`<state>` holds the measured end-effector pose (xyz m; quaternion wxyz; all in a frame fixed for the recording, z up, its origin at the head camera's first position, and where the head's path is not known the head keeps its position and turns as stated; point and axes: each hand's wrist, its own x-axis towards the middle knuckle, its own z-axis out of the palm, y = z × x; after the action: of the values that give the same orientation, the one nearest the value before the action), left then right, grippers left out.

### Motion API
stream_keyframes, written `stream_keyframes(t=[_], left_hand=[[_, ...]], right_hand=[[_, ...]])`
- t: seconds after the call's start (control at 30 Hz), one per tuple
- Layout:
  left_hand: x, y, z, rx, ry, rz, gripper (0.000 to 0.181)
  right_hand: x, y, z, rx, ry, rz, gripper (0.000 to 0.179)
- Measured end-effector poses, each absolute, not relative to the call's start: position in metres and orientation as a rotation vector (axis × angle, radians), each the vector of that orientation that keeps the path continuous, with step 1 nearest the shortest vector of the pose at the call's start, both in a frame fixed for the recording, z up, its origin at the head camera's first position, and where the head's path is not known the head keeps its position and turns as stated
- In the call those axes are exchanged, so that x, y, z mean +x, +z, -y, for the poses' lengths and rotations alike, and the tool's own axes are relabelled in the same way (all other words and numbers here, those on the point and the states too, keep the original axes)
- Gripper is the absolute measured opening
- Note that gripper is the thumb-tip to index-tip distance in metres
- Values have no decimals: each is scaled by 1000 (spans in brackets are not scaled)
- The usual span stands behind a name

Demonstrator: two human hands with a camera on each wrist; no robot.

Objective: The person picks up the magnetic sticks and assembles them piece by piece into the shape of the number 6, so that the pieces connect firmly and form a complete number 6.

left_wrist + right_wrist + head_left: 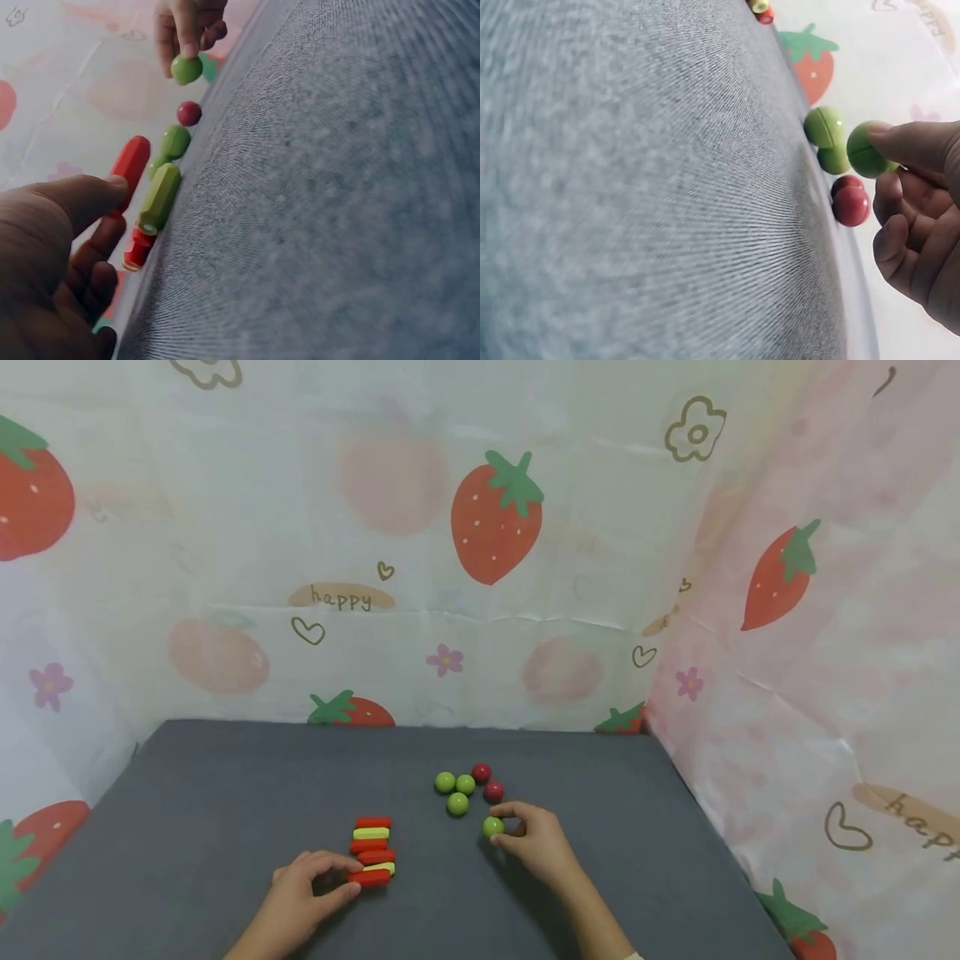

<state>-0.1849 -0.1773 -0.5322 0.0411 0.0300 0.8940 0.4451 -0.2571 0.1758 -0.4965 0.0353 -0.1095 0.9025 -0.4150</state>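
Note:
My left hand [300,897] pinches a short red faceted stick [371,877] between thumb and fingers, at the near end of a row of similar sticks. In the left wrist view this red stick [133,166] is raised beside a yellow-green stick [160,196]. Between thumb and fingertips, my right hand [540,843] grips a green ball [492,827], which has a thin seam line in the right wrist view. Just beyond it sit three more green balls [457,804] and two red balls [493,792], grouped close together.
The row of red and yellow sticks [371,833] runs away from the left hand on the dark grey tabletop [225,810]. Behind the table hangs a strawberry-print cloth [420,660], and more of it lines both sides.

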Motion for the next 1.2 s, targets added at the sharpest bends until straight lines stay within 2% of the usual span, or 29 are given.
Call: stream_keyframes(t=[0.27, 0.57, 1.2], left_hand=[[-192, -520, 166, 105, 1293, -2820, 20], [-222, -506, 141, 311, 1258, -2880, 16], [-268, -517, 80, 480, 1279, -2846, 14]], right_hand=[[-258, -503, -179, -352, -1290, -2759, 36], [-261, -512, -180, -382, -1375, -2690, 36], [-263, -521, -176, -338, -1387, -2631, 36]])
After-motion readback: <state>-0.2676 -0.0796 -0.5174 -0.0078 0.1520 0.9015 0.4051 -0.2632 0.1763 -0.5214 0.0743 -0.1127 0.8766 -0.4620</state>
